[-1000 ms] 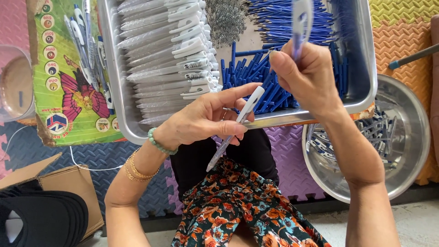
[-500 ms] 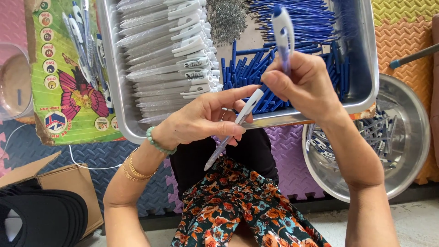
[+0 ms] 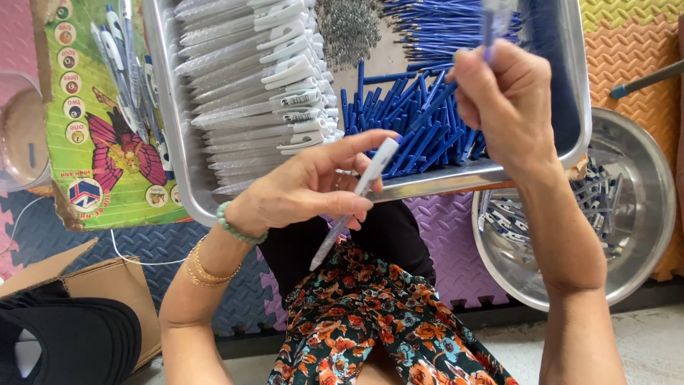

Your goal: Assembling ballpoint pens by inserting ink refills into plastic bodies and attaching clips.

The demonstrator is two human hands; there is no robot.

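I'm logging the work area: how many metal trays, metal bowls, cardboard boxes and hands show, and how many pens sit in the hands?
Metal tray: 1
Metal bowl: 1
Cardboard box: 1
Hands: 2, left hand and right hand
Pens in hand: 2, white pen and blue pen
Total: 7
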